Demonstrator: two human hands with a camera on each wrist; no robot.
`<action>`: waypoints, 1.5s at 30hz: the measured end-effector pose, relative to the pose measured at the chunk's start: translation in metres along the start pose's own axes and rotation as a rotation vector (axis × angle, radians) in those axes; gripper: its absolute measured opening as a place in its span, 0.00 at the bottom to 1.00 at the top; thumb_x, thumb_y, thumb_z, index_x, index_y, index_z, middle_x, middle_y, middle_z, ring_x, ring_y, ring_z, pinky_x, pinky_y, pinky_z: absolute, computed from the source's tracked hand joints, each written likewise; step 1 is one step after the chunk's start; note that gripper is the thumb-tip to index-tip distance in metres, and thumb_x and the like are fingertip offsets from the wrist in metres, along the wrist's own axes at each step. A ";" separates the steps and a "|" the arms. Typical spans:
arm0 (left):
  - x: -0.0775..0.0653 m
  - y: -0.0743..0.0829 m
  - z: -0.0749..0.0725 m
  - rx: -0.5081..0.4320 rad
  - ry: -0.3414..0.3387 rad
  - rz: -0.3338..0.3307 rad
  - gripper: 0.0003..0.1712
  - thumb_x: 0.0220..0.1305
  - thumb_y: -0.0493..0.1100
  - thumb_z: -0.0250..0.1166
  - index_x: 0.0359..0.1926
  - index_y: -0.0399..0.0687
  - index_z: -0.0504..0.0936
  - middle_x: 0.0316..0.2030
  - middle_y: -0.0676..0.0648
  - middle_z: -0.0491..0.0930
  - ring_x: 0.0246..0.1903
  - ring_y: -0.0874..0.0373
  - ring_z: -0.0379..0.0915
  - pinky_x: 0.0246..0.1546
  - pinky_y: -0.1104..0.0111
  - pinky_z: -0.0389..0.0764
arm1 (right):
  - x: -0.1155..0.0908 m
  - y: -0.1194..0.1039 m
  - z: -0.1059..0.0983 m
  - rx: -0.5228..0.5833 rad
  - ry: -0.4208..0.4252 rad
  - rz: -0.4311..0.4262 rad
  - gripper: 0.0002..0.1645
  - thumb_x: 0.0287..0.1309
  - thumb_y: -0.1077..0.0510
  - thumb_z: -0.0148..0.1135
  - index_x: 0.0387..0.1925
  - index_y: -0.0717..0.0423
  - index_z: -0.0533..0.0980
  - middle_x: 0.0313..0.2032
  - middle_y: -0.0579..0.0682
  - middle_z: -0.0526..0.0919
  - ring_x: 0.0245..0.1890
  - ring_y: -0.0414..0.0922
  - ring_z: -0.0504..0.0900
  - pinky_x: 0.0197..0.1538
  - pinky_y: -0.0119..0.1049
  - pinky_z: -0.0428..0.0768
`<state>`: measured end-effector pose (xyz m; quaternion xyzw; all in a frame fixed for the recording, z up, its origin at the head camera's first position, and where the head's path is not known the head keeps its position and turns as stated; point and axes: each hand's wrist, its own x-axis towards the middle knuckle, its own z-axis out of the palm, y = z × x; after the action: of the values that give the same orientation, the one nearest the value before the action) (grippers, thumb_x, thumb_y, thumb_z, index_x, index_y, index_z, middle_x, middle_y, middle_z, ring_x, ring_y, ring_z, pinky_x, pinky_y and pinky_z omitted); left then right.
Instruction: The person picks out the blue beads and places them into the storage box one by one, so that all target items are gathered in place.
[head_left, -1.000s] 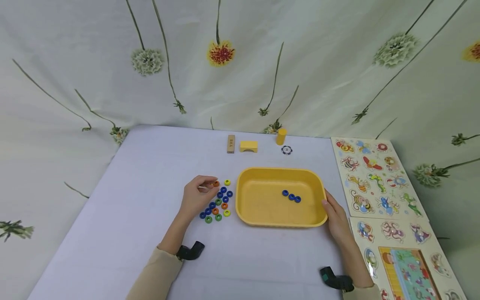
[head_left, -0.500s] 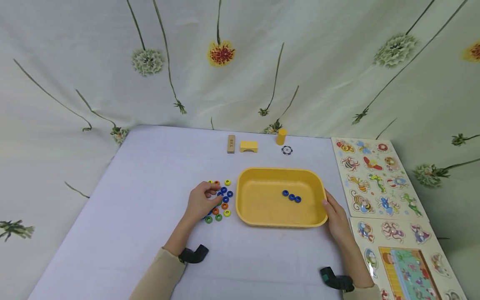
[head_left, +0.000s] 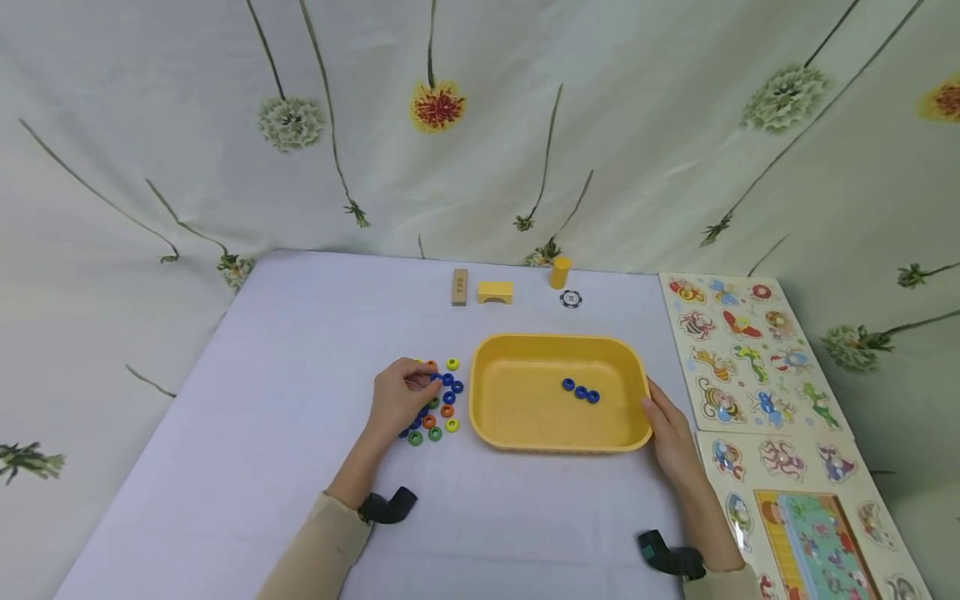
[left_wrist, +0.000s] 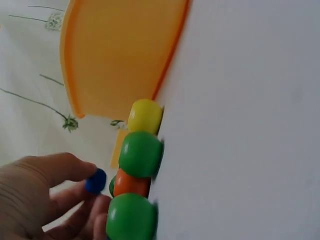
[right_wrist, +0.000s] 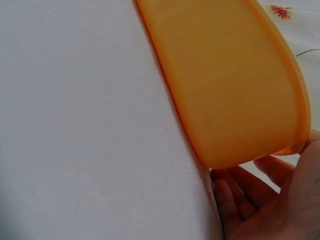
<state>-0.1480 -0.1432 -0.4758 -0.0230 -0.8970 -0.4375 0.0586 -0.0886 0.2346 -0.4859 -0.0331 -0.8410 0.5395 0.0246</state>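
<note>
Between thumb and fingertip, my left hand (head_left: 401, 396) pinches a blue bead (left_wrist: 95, 181) over the left part of a bead cluster. Orange, green, yellow and blue beads lie loose there, among them a green bead (left_wrist: 132, 217) and a yellow bead (head_left: 452, 425); the hand hides some of them. Just right of the cluster stands a yellow tray (head_left: 555, 439) holding three blue beads (head_left: 581, 392). My right hand (head_left: 671, 433) grips the tray's right end, its thumb at the rim and the other fingers low against the outer wall.
Along the back of the table are a wooden block (head_left: 460, 287), a yellow arch block (head_left: 495, 292), a yellow cylinder (head_left: 559, 273) and a black-and-white chip (head_left: 571, 299). Two picture boards (head_left: 750, 358) cover the right side.
My left hand held an orange bead a second ago; that bead now lies at the back of the cluster, and the hand pinches a blue one. The right hand stays on the tray.
</note>
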 end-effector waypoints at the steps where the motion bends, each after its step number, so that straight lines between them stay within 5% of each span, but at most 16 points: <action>1: 0.001 0.004 -0.002 -0.028 0.014 0.018 0.12 0.48 0.41 0.67 0.36 0.47 0.81 0.30 0.50 0.76 0.28 0.60 0.71 0.27 0.76 0.75 | 0.000 0.000 0.000 -0.001 0.001 -0.005 0.30 0.64 0.43 0.37 0.64 0.49 0.57 0.64 0.49 0.60 0.65 0.47 0.54 0.64 0.47 0.54; 4: 0.005 0.021 -0.004 -0.116 0.018 0.068 0.12 0.48 0.41 0.67 0.37 0.46 0.81 0.29 0.50 0.77 0.27 0.61 0.72 0.28 0.76 0.76 | 0.001 0.000 0.000 -0.001 0.003 -0.009 0.30 0.64 0.43 0.37 0.64 0.48 0.57 0.64 0.48 0.60 0.65 0.47 0.54 0.64 0.47 0.54; 8: 0.012 0.052 0.003 -0.212 -0.079 0.126 0.13 0.50 0.42 0.66 0.38 0.44 0.80 0.31 0.50 0.77 0.28 0.60 0.73 0.29 0.75 0.77 | 0.002 0.001 -0.001 0.000 0.004 -0.003 0.30 0.64 0.43 0.37 0.64 0.48 0.57 0.64 0.49 0.60 0.65 0.47 0.54 0.64 0.47 0.54; 17: 0.025 0.092 0.056 -0.214 -0.327 0.128 0.10 0.48 0.41 0.67 0.35 0.50 0.81 0.30 0.53 0.77 0.27 0.61 0.72 0.28 0.73 0.76 | 0.001 0.001 0.001 -0.007 -0.003 0.014 0.33 0.63 0.40 0.37 0.65 0.50 0.56 0.64 0.49 0.59 0.65 0.48 0.54 0.64 0.47 0.54; 26: 0.042 0.104 0.088 -0.019 -0.486 0.094 0.11 0.50 0.46 0.65 0.37 0.51 0.82 0.28 0.55 0.77 0.27 0.64 0.72 0.26 0.75 0.74 | 0.001 -0.002 0.001 -0.004 -0.007 0.022 0.31 0.64 0.43 0.37 0.65 0.50 0.56 0.64 0.51 0.59 0.65 0.50 0.54 0.64 0.48 0.53; 34: 0.049 0.108 0.112 0.107 -0.568 0.197 0.09 0.50 0.40 0.65 0.34 0.45 0.82 0.26 0.54 0.78 0.27 0.65 0.71 0.29 0.79 0.72 | -0.001 -0.002 -0.001 -0.008 -0.008 0.032 0.30 0.64 0.44 0.38 0.64 0.50 0.56 0.64 0.52 0.59 0.65 0.50 0.54 0.64 0.49 0.52; 40: 0.046 0.110 0.115 0.151 -0.600 0.243 0.10 0.49 0.40 0.66 0.36 0.43 0.82 0.29 0.52 0.78 0.29 0.64 0.71 0.32 0.78 0.72 | 0.000 -0.002 -0.002 -0.015 -0.008 0.032 0.31 0.64 0.43 0.38 0.65 0.50 0.56 0.64 0.51 0.59 0.65 0.49 0.54 0.64 0.49 0.53; 45: 0.034 0.111 0.106 0.127 -0.559 0.274 0.15 0.49 0.41 0.66 0.41 0.43 0.81 0.32 0.52 0.78 0.29 0.65 0.70 0.33 0.77 0.72 | 0.000 -0.002 0.000 -0.002 -0.013 0.030 0.30 0.64 0.44 0.38 0.65 0.51 0.56 0.64 0.53 0.59 0.65 0.50 0.54 0.64 0.49 0.53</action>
<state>-0.1808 0.0085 -0.4498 -0.2594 -0.8924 -0.3454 -0.1303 -0.0886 0.2340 -0.4841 -0.0421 -0.8410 0.5393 0.0113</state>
